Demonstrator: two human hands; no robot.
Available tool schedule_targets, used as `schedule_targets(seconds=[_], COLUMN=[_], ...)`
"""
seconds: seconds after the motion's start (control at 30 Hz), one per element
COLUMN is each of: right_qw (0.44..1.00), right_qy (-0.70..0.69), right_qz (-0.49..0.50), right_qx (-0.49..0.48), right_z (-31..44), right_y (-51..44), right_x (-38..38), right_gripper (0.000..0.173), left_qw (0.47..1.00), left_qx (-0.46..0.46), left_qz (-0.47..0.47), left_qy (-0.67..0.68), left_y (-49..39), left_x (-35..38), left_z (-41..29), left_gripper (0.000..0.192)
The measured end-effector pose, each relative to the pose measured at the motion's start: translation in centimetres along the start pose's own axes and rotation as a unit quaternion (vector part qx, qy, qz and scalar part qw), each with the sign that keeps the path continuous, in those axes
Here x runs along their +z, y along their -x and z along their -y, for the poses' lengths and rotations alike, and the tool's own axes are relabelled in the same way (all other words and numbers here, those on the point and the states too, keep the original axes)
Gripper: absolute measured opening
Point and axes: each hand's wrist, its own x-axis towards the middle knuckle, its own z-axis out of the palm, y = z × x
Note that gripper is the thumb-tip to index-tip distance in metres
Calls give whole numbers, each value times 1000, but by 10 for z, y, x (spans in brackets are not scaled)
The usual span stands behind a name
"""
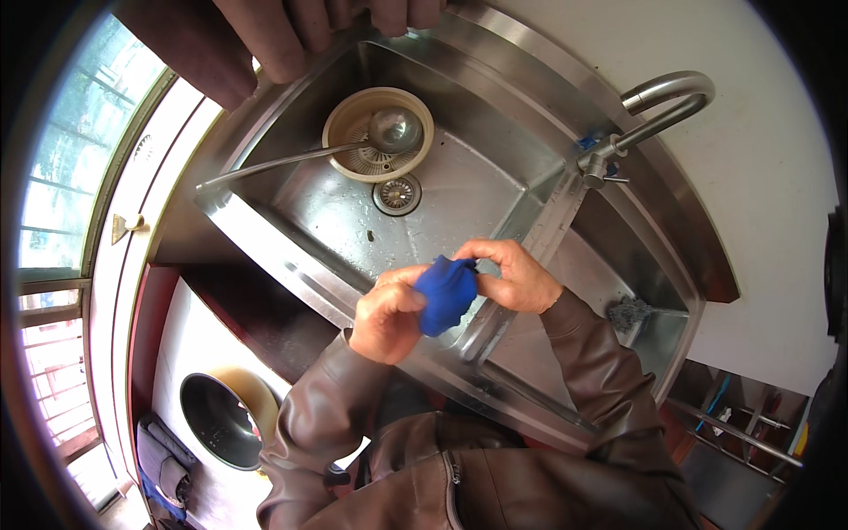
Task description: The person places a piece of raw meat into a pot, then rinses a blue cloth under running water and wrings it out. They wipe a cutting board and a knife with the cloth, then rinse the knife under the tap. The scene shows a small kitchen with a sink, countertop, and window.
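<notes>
Over the near rim of a stainless-steel double sink (pixel 464 199), my left hand (pixel 391 311) pinches a blue cloth (pixel 447 295) between thumb and fingers. My right hand (pixel 513 275) grips the cloth's other edge, near a small dark spot. In the left basin, a beige plastic strainer basket (pixel 331 126) holds the bowl of a metal ladle (pixel 395 130), whose long handle reaches over the sink's left rim. The drain strainer (pixel 397 195) lies beside the basket. A grey scouring pad (pixel 628 313) sits in the right basin.
A curved metal faucet (pixel 669 119) rises behind the divider. At lower left are a dark-lined pot (pixel 222 421) and folded dark cloth (pixel 162 457). A window (pixel 73 159) is at the left, a brownish curtain (pixel 285 33) hangs at the top, and a metal rack (pixel 748 430) stands lower right.
</notes>
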Motion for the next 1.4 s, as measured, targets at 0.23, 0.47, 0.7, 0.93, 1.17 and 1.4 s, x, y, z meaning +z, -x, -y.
schedule_targets(seconds=[0.23, 0.47, 0.7, 0.93, 1.17, 1.4], right_qw=[977, 927, 910, 905, 907, 912], right_qy=[-202, -362, -392, -396, -381, -359], right_qz=[-22, -61, -106, -135, -161, -185], right_qx=[61, 82, 79, 75, 86, 77], right_z=[2, 6, 14, 14, 15, 19], right_y=[12, 20, 20, 23, 22, 25], right_x=[-24, -25, -26, -31, -30, -30], right_gripper=[20, 17, 16, 14, 14, 14], left_qw=[999, 995, 997, 995, 999, 999], left_qx=[25, 15, -15, -34, -24, -22], left_qz=[-39, -89, -59, -16, -30, -22], left_qy=[-6, -48, -50, -90, -25, -33], left_y=[-7, -14, -15, -13, -17, -13], left_x=[-13, -7, -1, 5, 2, 10], left_z=[-4, -3, -6, 0, 6, 6], left_gripper=[30, 17, 13, 22, 30, 30])
